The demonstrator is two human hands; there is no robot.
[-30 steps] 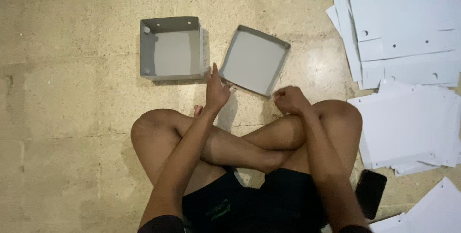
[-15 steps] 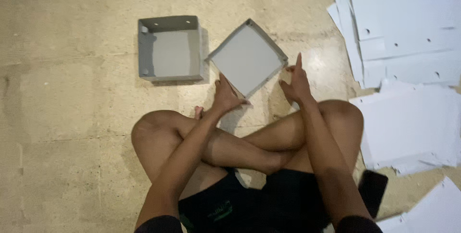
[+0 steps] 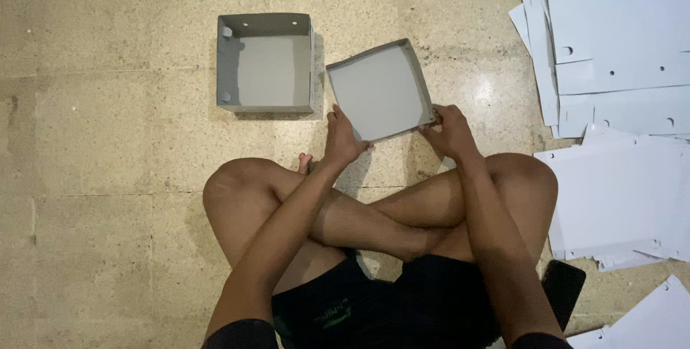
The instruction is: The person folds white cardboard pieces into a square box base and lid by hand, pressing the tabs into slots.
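I sit cross-legged on a beige stone floor. My left hand [image 3: 343, 137] grips the near left corner of a shallow grey cardboard lid [image 3: 379, 90], and my right hand [image 3: 447, 130] grips its near right corner. The lid faces up, turned slightly, just beyond my knees. A deeper grey cardboard box [image 3: 264, 63] with small round holes in its walls stands open on the floor to the lid's left, almost touching it.
Stacks of flat white cardboard sheets [image 3: 618, 40] with punched holes cover the floor at the right, with more sheets [image 3: 618, 198] beside my right knee. A dark phone [image 3: 563, 288] lies by my right hip. My crossed legs fill the near floor.
The lid has turned from a diamond angle to nearly square. My hands moved from beside it to gripping its two near corners.
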